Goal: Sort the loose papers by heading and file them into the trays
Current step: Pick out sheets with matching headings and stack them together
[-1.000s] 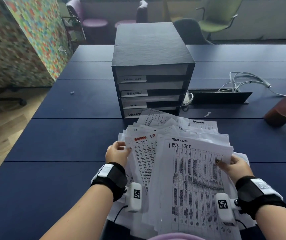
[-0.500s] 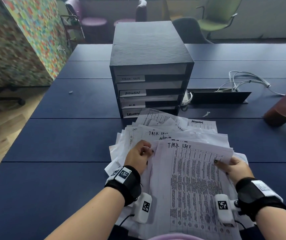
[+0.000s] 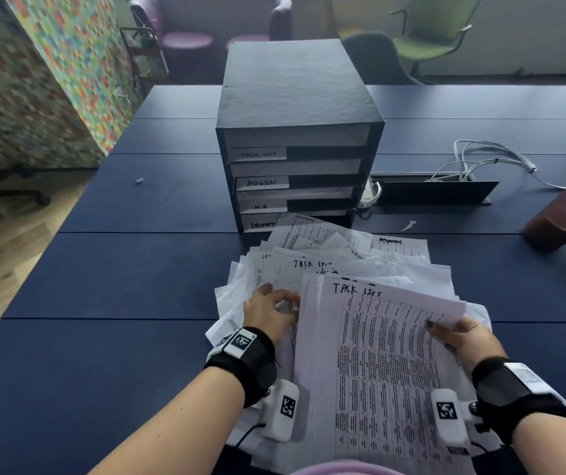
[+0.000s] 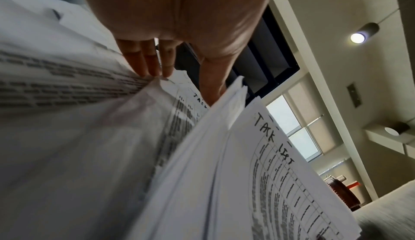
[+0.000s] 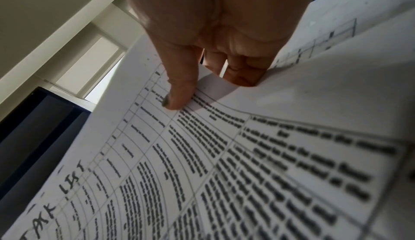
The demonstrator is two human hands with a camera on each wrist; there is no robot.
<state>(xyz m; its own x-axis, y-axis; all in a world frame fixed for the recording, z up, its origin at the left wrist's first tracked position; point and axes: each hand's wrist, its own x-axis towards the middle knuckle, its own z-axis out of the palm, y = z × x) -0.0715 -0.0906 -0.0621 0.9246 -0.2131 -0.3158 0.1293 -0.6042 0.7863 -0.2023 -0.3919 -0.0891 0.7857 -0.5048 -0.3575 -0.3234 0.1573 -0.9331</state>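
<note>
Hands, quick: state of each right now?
Left hand: open, fingertips resting on the loose papers.
Right hand: gripping the Task List stack, thumb on top.

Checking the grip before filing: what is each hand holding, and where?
Right hand pinches the white TASK LIST paper stack at its right edge. Left hand fingers a loose white sheet in the pile; hold unclear.

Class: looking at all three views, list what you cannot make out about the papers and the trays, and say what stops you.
- Bottom tray label, head view: cut off by loose papers.
- Printed table text, TASK LIST sheet: too small; blurred in wrist views.
- Left hand fingertips: tucked among papers.
- Tray contents: shadowed.
</note>
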